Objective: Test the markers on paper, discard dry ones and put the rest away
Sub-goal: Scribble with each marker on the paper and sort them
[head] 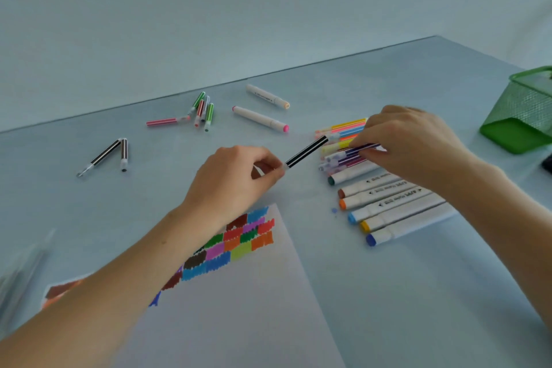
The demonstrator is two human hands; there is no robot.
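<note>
The worktop (388, 293) seems sorted into zones. The paper (239, 308) lies at lower centre, its colour swatches nearest the hands, handy for testing. The green mesh basket (521, 116) waits at the right edge, probably for the keepers. A neat row of markers (388, 200) sits right of centre; the scattered ones (203, 112) at upper left look set aside, perhaps dry. The left hand (236, 179) pinches the black striped marker (306, 151) by one end. The right hand (409, 143) curls over a purple striped marker (358, 149) in the row.
</note>
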